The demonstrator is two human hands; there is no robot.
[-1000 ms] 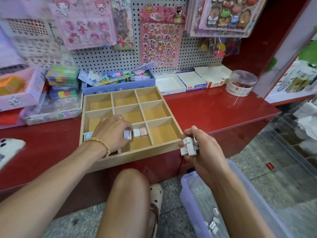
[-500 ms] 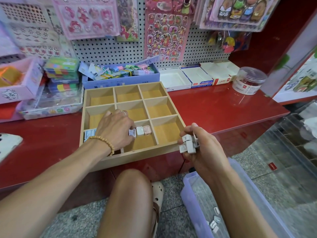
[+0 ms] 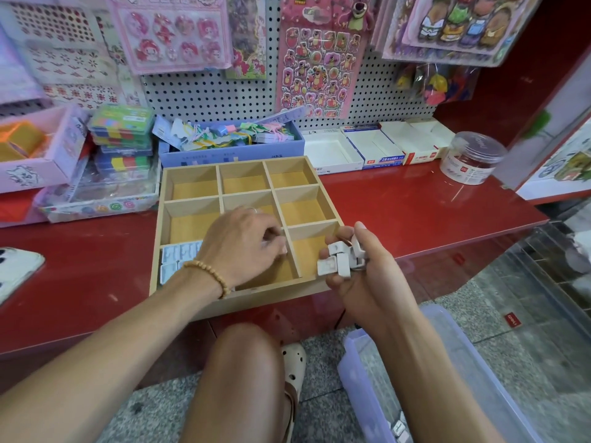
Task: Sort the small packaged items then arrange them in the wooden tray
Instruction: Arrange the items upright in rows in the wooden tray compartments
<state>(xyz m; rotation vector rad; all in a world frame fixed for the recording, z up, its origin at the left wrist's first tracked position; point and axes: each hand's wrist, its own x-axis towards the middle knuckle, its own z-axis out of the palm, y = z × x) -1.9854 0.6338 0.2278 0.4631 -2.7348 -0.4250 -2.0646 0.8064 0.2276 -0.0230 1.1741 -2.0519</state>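
Fingers of left hand curled inside wooden tray; right hand around small packets

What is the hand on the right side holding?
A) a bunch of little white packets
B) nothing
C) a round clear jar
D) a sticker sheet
A: the right hand has its fingers curled round a cluster of little white packets, just beside the near right corner of the wooden tray.

left hand hides middle near compartment (contents unseen), phone cropped
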